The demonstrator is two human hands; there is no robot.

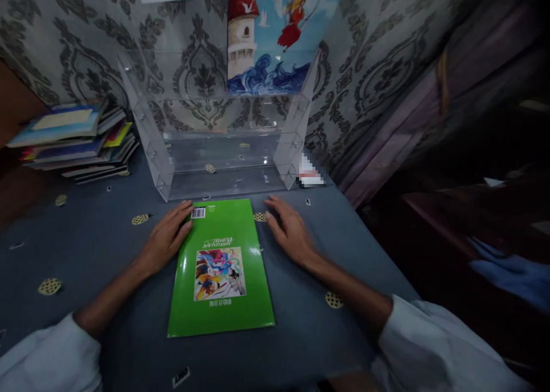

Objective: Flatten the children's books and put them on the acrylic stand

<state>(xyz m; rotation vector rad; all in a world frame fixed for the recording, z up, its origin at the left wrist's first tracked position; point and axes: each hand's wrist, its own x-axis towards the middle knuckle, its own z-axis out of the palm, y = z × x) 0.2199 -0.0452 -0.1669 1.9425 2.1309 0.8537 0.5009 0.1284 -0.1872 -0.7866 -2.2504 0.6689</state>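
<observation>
A glossy green book [223, 317] lies flat on the table, its printed text upside down from where I look. It carries a barcode near the far left corner and a colourful picture in the middle. My left hand [169, 235] rests at the book's far left edge, fingers stretched out and the thumb touching the cover. To the right of the book, my right hand [291, 231] is open on the table with thumb and fingers apart, a small gap from the book's edge. Just beyond both hands stands a clear acrylic shelf rack [223, 180], with nothing on its tiers.
A pile of books and booklets [81, 140] stands at the far left. Behind the rack is a patterned wall with a castle poster [279, 42]. A blurred-out white item [311, 174] lies right of the rack. A curtain [387, 128] hangs beyond the table's right edge.
</observation>
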